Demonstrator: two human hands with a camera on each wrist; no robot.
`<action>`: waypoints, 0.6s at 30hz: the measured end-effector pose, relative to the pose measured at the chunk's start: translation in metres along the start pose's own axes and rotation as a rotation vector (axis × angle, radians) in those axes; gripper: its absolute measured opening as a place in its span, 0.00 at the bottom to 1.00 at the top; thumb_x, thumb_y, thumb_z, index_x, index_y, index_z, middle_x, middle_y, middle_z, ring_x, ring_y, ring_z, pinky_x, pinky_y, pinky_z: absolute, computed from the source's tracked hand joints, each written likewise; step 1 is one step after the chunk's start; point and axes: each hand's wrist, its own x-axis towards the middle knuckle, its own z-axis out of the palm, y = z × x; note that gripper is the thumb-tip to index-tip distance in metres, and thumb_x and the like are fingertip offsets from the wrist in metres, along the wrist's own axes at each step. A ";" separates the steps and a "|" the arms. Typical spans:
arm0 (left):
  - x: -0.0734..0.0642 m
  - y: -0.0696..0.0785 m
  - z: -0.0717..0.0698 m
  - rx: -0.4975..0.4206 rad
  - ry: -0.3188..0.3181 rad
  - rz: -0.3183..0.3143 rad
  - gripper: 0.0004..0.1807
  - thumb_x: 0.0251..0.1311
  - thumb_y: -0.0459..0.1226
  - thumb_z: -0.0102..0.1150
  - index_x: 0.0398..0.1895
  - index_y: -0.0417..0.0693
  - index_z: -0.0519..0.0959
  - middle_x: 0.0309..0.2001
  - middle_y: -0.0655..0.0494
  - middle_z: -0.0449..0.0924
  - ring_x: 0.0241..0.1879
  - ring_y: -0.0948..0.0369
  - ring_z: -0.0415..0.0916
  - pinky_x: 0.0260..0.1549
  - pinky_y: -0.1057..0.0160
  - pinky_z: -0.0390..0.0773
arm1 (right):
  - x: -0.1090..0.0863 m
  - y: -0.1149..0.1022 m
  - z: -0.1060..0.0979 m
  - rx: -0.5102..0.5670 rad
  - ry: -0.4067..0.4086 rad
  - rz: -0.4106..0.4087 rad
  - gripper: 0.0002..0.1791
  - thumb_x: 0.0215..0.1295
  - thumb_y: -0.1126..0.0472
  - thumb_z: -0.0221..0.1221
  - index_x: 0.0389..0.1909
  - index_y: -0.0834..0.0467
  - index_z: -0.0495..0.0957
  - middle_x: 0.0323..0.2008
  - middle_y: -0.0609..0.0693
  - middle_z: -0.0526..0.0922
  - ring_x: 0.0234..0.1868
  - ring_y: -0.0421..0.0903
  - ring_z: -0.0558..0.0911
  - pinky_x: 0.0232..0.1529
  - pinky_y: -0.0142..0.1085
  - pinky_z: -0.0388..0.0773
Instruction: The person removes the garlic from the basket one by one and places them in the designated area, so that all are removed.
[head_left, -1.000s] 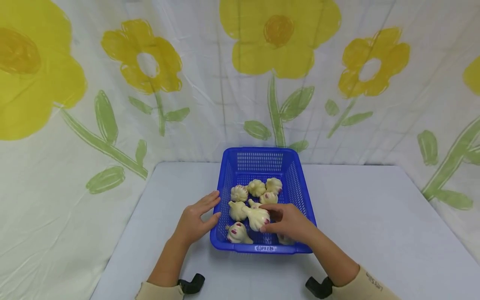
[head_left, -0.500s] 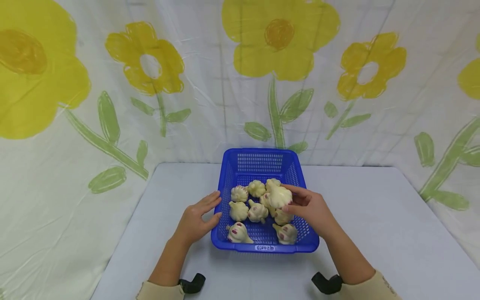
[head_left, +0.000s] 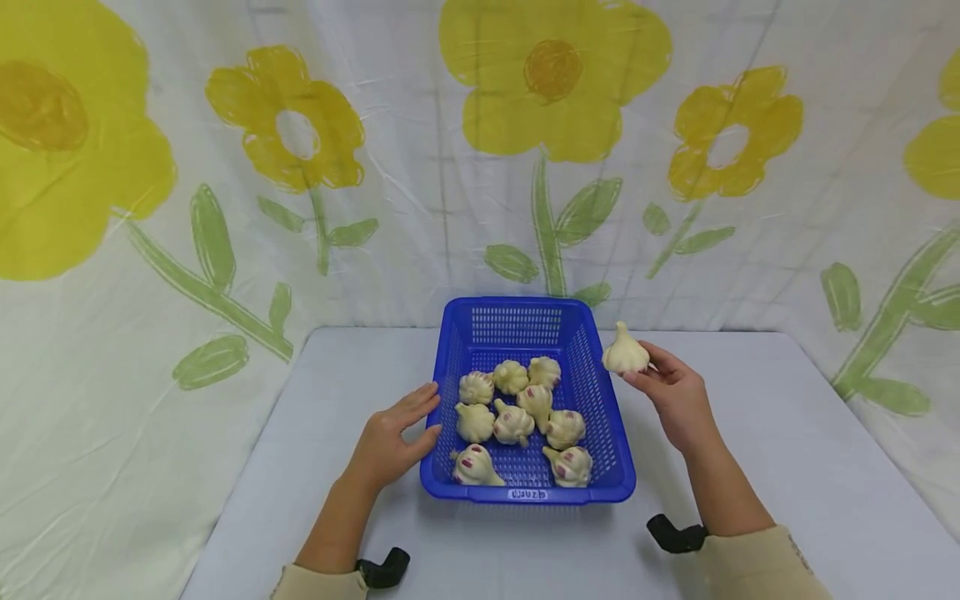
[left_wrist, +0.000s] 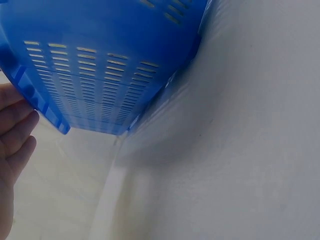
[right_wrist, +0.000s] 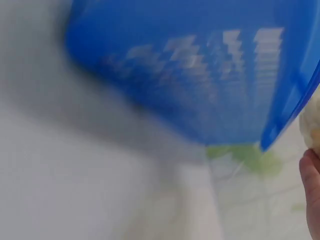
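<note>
we see right grip [head_left: 672,400] pinching garlic bulb [head_left: 624,355] by base, stem up, just outside right rim of blue plastic basket [head_left: 480,493]. bulb could slip if pinch loosens, or knock rim if carried across low. left grip [head_left: 393,437], unclosed, touches left rim. wide room: white surface [head_left: 795,417] rightward.

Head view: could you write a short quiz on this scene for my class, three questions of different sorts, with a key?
1. How many garlic bulbs lie inside the blue basket?

2. True or false: the held bulb in the right hand has its stem pointing up.

3. In the head view, the left hand is at which side of the basket? A) far B) left C) right

Key: 1. Nine; 2. True; 3. B
</note>
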 end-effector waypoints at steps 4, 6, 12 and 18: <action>0.000 0.000 0.001 0.005 0.003 -0.002 0.25 0.55 0.38 0.68 0.57 0.40 0.80 0.62 0.50 0.77 0.61 0.52 0.76 0.55 0.50 0.79 | 0.006 0.019 -0.013 -0.035 0.105 0.074 0.36 0.60 0.64 0.67 0.68 0.68 0.66 0.47 0.36 0.82 0.48 0.31 0.82 0.50 0.21 0.79; -0.001 -0.001 0.002 0.007 0.003 -0.004 0.25 0.55 0.38 0.68 0.58 0.40 0.80 0.62 0.50 0.78 0.61 0.52 0.76 0.55 0.50 0.79 | 0.010 0.029 -0.019 -0.074 0.167 0.132 0.37 0.60 0.60 0.68 0.68 0.67 0.66 0.43 0.34 0.82 0.46 0.30 0.81 0.48 0.19 0.79; -0.002 -0.001 0.002 -0.002 0.004 -0.003 0.25 0.55 0.38 0.68 0.57 0.40 0.80 0.62 0.50 0.77 0.61 0.52 0.76 0.56 0.51 0.78 | 0.018 0.051 -0.035 -0.171 0.287 0.276 0.40 0.60 0.50 0.68 0.69 0.63 0.67 0.43 0.34 0.79 0.46 0.29 0.77 0.50 0.19 0.75; -0.002 -0.002 0.003 0.003 0.013 0.010 0.25 0.54 0.38 0.69 0.57 0.40 0.81 0.61 0.49 0.78 0.61 0.52 0.77 0.55 0.51 0.79 | 0.027 0.061 -0.042 -0.244 0.303 0.359 0.44 0.59 0.40 0.66 0.71 0.58 0.66 0.64 0.49 0.73 0.58 0.34 0.71 0.61 0.26 0.69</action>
